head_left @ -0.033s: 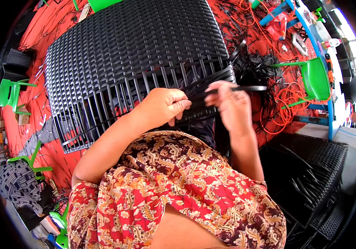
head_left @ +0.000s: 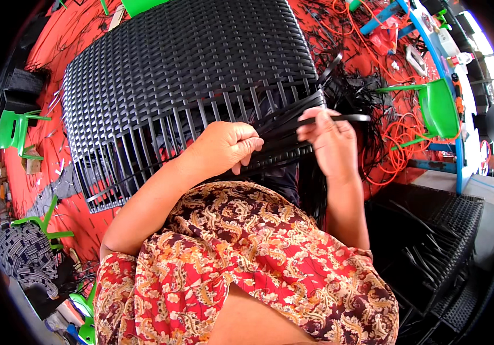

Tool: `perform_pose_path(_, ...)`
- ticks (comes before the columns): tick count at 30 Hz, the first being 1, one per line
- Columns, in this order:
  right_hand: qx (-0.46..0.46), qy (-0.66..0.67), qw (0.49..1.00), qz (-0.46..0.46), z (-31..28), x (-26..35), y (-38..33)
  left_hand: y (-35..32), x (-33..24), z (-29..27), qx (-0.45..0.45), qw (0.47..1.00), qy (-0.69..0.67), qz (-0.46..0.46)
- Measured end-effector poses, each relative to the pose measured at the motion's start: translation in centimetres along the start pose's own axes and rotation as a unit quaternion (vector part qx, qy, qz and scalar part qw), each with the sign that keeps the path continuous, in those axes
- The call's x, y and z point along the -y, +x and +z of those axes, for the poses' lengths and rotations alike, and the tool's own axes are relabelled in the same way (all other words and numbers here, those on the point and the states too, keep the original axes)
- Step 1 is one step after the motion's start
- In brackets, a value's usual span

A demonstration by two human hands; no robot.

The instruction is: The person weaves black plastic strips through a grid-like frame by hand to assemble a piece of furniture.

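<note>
A black woven panel point(head_left: 183, 63) lies across the space in front of me. Its far part is tightly woven, while bare rods point(head_left: 169, 129) show along the near part. At its near edge, my left hand point(head_left: 229, 148) is closed in a pinch over the rods; what its fingertips hold is hidden. My right hand point(head_left: 333, 138), also closed, grips a flat black strip point(head_left: 353, 118) whose end sticks out to the right. Several loose black strips point(head_left: 284, 123) run between the two hands at the panel's near right corner.
Green chairs stand left point(head_left: 14, 129) and right point(head_left: 438, 109) on the red floor point(head_left: 45, 190), which is strewn with black scraps. Orange cord point(head_left: 399, 152) lies coiled at the right, near a blue frame point(head_left: 458, 155). Another black woven piece point(head_left: 448, 247) stands at the lower right.
My right hand has shifted to the right, away from the left hand, with the strip still in its fingers. My left hand stays in place.
</note>
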State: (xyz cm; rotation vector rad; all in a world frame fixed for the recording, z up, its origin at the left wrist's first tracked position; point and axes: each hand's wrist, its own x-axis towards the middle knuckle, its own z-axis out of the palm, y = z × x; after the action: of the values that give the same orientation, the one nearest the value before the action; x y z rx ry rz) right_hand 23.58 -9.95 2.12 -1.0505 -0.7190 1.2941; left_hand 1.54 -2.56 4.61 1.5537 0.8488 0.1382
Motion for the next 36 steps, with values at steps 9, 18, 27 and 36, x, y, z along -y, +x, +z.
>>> perform_pose_path(9, -0.133, -0.225, 0.96, -0.097, -2.9, 2.5, 3.6, 6.8, 2.5, 0.2, -0.213, 0.878, 0.289, 0.316)
perform_pose_path(18, -0.14, -0.364, 0.916, -0.094, -4.8, -0.3, 7.3, 14.4, 2.9, 3.2, -0.239, 0.836, 0.447, 0.208)
perform_pose_path(27, -0.17, -0.318, 0.928, -0.091, -4.4, -3.3, 8.4, 14.8, 3.9, 3.9, -0.276, 0.867, 0.371, 0.184)
perform_pose_path(36, -0.155, -0.318, 0.934, -0.058, -3.8, -2.5, 7.5, 14.9, 3.6, 3.4, -0.294, 0.904, 0.251, 0.182)
